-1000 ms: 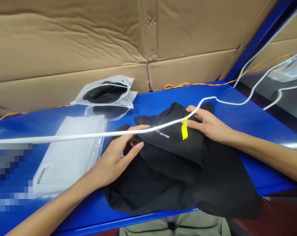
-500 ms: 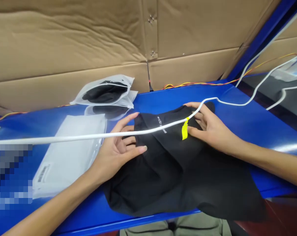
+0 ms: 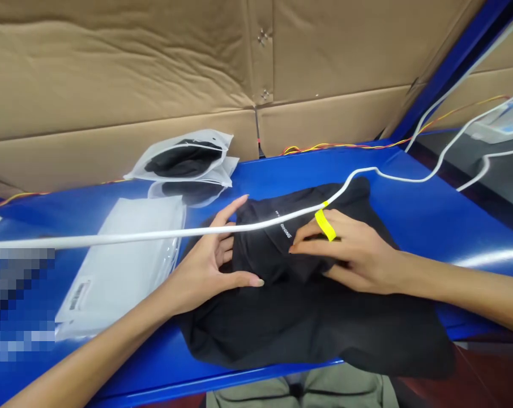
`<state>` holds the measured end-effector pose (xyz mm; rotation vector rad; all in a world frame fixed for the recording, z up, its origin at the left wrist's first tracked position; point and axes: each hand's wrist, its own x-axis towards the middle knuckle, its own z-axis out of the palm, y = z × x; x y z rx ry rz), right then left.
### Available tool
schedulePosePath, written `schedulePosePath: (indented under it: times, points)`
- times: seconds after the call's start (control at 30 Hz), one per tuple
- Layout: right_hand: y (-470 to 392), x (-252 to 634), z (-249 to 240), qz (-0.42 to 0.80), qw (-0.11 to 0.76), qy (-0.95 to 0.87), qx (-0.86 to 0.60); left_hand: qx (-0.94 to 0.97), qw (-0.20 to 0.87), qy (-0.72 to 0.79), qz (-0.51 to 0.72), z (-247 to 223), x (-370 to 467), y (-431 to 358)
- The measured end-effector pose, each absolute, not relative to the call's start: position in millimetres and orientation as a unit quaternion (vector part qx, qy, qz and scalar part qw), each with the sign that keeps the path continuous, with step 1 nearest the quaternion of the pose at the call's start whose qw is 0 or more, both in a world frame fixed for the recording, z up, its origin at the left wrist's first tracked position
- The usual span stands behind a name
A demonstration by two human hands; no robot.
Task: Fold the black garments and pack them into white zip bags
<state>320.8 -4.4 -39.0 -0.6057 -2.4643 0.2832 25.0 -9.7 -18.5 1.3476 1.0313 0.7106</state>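
A black garment (image 3: 307, 323) with small white lettering lies spread over the front of the blue table. My left hand (image 3: 214, 266) is at its left part, thumb on top and fingers at the edge, closed round the cloth. Over the middle of the garment, right of the lettering, my right hand (image 3: 354, 249) has its fingers bent, with the fingertips pinching the cloth. A white cable (image 3: 239, 228) runs across the view above the garment, and a yellow tag (image 3: 325, 225) on it hangs in front of my right hand.
White plastic packages (image 3: 120, 255) lie on the blue table (image 3: 260, 178) at the left. Behind them are open white bags (image 3: 188, 156) with black contents. A brown padded wall (image 3: 154, 68) stands behind, with yellow and red wires along its base. A clear container (image 3: 500, 122) is at the right.
My right hand has moved left and down from the garment's upper right edge to its middle. My left hand has shifted slightly right, and the cloth between them has changed folds.
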Motion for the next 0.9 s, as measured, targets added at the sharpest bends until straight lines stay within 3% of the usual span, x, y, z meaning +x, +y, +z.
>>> schedulePosePath:
  times: [0.2,0.37,0.67,0.9]
  points:
    - [6,323,-32,0.357,0.408,-0.706,-0.456,0.578,0.615,0.448,0.296,-15,21,-9]
    - [18,329,-33,0.542,0.486,-0.486,-0.484,0.597,0.566,0.467,0.325,-9,17,-9]
    - [24,340,-20,0.613,0.506,-0.352,-0.495,0.590,0.400,0.590,0.380,5,-4,11]
    - [33,352,-17,0.625,0.430,-0.381,-0.528,0.637,0.354,0.592,0.343,1,-10,14]
